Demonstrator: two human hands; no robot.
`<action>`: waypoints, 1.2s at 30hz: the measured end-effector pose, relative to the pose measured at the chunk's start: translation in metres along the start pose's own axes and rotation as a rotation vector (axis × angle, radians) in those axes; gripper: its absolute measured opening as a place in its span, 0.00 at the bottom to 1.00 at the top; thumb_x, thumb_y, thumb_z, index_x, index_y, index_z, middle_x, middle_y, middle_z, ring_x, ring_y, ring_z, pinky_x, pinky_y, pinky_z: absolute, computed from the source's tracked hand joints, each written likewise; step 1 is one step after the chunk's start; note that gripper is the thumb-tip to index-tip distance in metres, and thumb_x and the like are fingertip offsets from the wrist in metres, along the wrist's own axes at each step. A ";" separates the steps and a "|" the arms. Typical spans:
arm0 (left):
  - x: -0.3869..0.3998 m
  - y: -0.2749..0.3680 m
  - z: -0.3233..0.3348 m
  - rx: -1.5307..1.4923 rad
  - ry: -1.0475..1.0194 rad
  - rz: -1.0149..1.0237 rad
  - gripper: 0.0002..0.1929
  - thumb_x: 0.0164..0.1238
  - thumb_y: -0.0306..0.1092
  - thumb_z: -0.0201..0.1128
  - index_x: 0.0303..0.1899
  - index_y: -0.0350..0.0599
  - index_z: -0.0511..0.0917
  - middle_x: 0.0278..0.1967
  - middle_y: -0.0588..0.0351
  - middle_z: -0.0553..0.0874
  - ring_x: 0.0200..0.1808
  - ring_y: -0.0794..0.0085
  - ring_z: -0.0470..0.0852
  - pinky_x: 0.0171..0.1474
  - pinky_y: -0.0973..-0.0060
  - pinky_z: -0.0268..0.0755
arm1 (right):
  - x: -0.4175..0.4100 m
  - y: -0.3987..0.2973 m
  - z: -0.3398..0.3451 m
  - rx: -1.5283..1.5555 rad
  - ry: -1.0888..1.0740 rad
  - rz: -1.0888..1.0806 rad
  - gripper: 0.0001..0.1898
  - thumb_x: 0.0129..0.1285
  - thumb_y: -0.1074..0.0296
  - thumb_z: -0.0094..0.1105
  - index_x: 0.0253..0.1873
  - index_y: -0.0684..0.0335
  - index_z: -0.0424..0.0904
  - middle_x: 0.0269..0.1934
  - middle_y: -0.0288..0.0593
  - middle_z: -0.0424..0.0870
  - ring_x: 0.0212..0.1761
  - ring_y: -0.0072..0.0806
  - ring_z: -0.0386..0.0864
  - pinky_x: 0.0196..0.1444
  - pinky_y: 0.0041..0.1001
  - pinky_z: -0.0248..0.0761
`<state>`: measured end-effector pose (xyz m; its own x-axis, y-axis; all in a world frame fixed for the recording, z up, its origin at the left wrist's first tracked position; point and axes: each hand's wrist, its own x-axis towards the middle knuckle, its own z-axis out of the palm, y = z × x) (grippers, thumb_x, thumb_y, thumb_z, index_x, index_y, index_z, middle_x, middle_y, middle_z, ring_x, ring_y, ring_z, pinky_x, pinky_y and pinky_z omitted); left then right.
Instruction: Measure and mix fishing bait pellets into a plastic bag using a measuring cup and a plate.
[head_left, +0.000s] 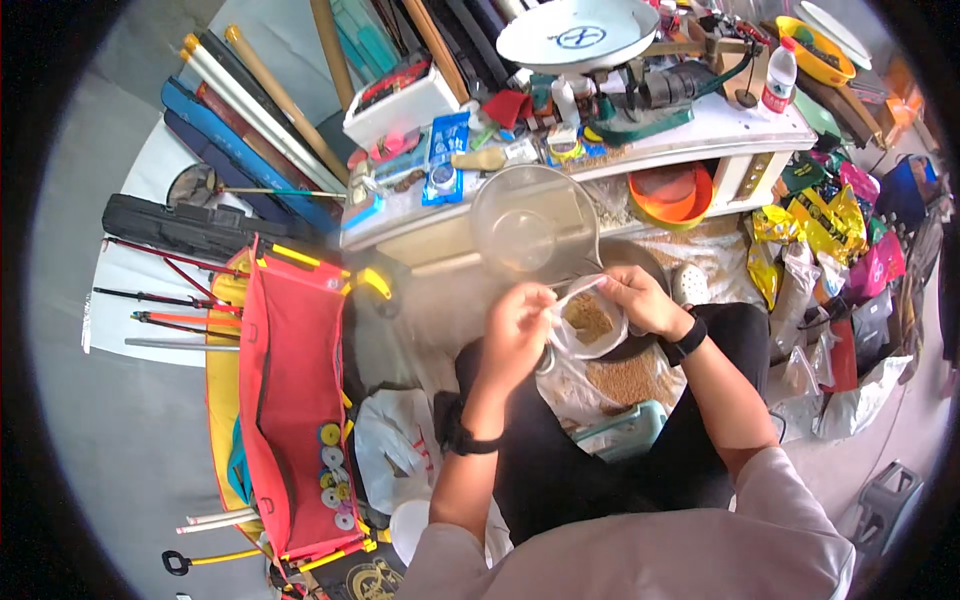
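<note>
Between my two hands hangs a clear plastic bag (591, 321) with tan grainy stuff inside, its mouth spread wide. My left hand (519, 330) pinches the left side of the rim, and my right hand (641, 300) grips the right side. Under the bag is a dark round pan (646, 262), partly hidden by the bag and my right hand. A translucent plastic tub (532, 225) is just beyond my hands. Brown pellets (634, 381) lie on white sheeting below the bag, beside a pale teal plastic container (626, 433) between my legs.
A red folding wagon (300, 390) stands at the left. Ahead, a cluttered white cabinet (780, 139) bears a scale with a white enamel dish (577, 36). An orange basin (675, 199) sits on its lower shelf. Colourful bags (832, 217) are heaped at the right, near a white clog (690, 285).
</note>
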<state>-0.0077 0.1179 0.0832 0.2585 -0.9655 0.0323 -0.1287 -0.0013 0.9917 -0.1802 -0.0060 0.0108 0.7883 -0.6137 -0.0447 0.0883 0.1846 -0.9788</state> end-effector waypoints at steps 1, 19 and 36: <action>-0.006 -0.002 0.002 -0.086 -0.003 -0.025 0.08 0.63 0.19 0.54 0.42 0.36 0.75 0.38 0.58 0.83 0.36 0.80 0.83 0.36 0.83 0.74 | 0.003 0.001 -0.003 -0.002 0.008 -0.011 0.17 0.74 0.56 0.48 0.38 0.64 0.78 0.24 0.26 0.73 0.25 0.12 0.66 0.26 0.18 0.61; 0.044 -0.041 0.034 -0.420 -0.075 -0.343 0.16 0.72 0.39 0.55 0.51 0.35 0.77 0.47 0.54 0.82 0.49 0.75 0.79 0.55 0.76 0.70 | 0.002 -0.029 0.002 -0.189 -0.141 -0.190 0.12 0.71 0.65 0.51 0.39 0.68 0.80 0.36 0.43 0.80 0.35 0.26 0.74 0.40 0.29 0.71; 0.064 -0.059 0.050 -0.707 0.122 -0.323 0.07 0.72 0.29 0.52 0.43 0.35 0.74 0.45 0.46 0.82 0.51 0.63 0.80 0.54 0.65 0.75 | 0.009 0.012 0.008 -0.389 -0.115 -0.199 0.13 0.72 0.62 0.51 0.40 0.67 0.80 0.50 0.48 0.76 0.54 0.32 0.70 0.60 0.36 0.62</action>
<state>-0.0315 0.0434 0.0202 0.2879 -0.9101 -0.2981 0.5999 -0.0713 0.7969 -0.1671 -0.0026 0.0000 0.8435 -0.5147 0.1534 0.0272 -0.2444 -0.9693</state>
